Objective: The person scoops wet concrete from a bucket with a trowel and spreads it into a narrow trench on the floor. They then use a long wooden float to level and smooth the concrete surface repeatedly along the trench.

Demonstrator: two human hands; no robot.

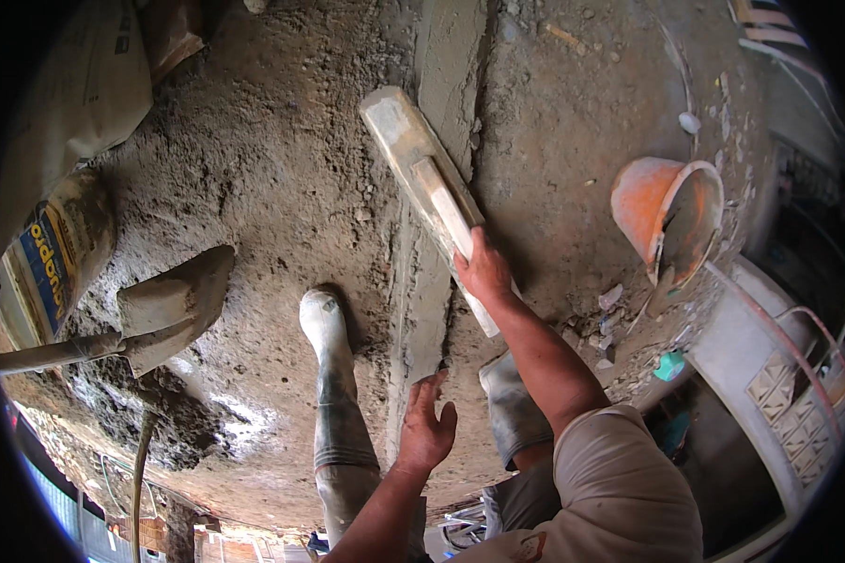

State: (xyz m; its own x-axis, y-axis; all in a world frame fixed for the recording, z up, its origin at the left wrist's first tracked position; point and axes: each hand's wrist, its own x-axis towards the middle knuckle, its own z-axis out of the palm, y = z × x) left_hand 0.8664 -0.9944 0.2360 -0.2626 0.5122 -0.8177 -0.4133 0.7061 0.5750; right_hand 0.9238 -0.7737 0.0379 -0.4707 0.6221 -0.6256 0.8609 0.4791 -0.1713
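My right hand (485,269) is closed around the raised handle of a long wooden float (396,134). The float lies at a slant over a strip of smooth grey mortar (451,47) that runs away from me across the rough ground; whether it touches the strip, I cannot tell. Closer to me, my left hand (428,427) hangs with fingers stretched and thumb apart, holding nothing. Below that hand the near end of the mortar strip shows. My left rubber boot (325,324) stands on the ground left of the strip, and my right leg (514,403) is bent on its other side.
A shovel (174,310) lies at the left beside dark wet mix (150,422). Behind it stand a printed sack (42,272) and a pale bag (75,84). At the right, an orange bucket (643,202) lies tipped near rubble (610,324) and a green scrap (669,366).
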